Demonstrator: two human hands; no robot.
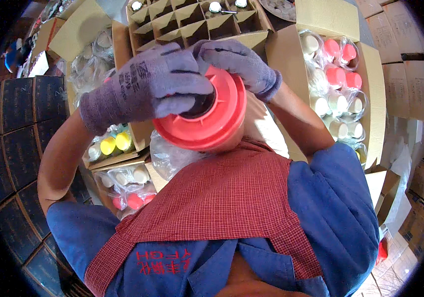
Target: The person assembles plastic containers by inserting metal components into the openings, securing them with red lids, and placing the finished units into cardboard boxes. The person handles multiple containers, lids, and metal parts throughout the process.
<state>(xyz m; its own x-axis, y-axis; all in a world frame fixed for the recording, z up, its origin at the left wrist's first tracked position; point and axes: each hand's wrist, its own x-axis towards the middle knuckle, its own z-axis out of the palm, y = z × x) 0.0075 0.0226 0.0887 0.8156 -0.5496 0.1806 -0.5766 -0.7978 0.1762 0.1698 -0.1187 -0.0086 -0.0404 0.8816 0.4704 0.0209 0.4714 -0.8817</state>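
Note:
Close in front of my chest is a large round red plastic lid (229,111) with a raised ring and a dark middle, atop what looks like a see-through jar. My left hand (147,84), in a grey-purple knit glove, lies over the lid's left side with its fingers bent into the dark middle. At the far rim, my right hand (239,64), gloved alike, has its fingers curled in close to the left hand's. Something thin and clear may be between the fingertips, but I cannot make it out. The right thumb is hidden.
A divided cardboard box (192,24) stands ahead, with a few white-topped items. Open cartons of bagged jars flank me, with red and white lids (336,76) right and yellow lids (115,143) left. Dark boxes (19,99) are stacked left, brown cartons (395,84) right.

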